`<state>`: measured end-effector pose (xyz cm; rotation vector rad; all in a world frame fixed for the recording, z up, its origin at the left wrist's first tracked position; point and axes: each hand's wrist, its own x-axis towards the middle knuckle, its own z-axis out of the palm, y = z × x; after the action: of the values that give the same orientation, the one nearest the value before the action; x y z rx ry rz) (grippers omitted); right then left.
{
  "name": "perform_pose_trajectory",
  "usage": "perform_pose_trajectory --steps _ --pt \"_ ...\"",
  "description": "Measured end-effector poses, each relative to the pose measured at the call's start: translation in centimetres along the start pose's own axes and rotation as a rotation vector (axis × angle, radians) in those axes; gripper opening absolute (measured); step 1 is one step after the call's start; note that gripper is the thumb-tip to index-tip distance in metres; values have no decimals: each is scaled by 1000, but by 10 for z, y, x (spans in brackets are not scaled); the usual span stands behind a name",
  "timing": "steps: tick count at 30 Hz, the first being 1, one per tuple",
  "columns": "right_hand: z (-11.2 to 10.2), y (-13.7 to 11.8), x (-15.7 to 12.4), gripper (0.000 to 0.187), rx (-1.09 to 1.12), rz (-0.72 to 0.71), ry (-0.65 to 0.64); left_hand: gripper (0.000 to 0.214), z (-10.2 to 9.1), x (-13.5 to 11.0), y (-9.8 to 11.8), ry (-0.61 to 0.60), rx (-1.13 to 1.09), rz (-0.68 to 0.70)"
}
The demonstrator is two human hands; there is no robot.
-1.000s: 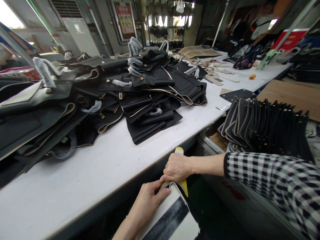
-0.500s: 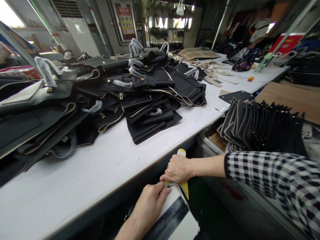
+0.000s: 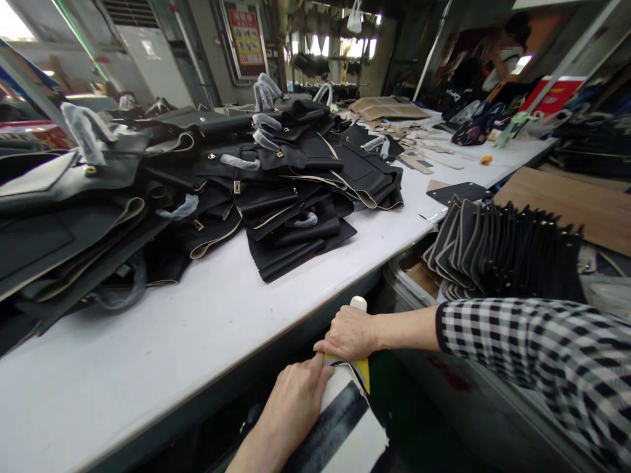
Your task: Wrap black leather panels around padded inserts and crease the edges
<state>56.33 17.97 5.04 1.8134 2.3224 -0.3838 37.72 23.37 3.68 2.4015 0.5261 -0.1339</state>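
My right hand (image 3: 350, 332) is closed round a scraper, its white handle (image 3: 358, 303) sticking out above my fist and part of its yellow blade (image 3: 363, 376) showing below. The blade meets the far end of a white panel with a broad dark band (image 3: 340, 415); a thin dark edging curls up there. My left hand (image 3: 296, 401) grips the panel's left side, fingers pressed together, its fingertips touching my right thumb. The panel's near part runs out of view at the bottom, and the undersides of both hands are hidden.
Beyond the white table's front edge (image 3: 236, 364) lies a heap of black leather bags (image 3: 296, 164) with plastic-wrapped handles. To my right, a bin (image 3: 409, 263) holds a row of black flaps (image 3: 513, 253). A brown board (image 3: 557, 203) lies behind it. A person stands far back.
Both hands keep their hold. The view has shifted slightly, and the scraper handle has tilted a little. My left fingers lie slightly straighter along the panel.
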Motion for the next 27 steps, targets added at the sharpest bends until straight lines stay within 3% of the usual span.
perform_pose_trajectory --steps 16,27 --pt "10 -9 -5 69 -4 143 -28 30 1 2 -2 -42 74 4" --pt "17 -32 -15 63 3 296 -17 36 0 0 -7 1 -112 24"
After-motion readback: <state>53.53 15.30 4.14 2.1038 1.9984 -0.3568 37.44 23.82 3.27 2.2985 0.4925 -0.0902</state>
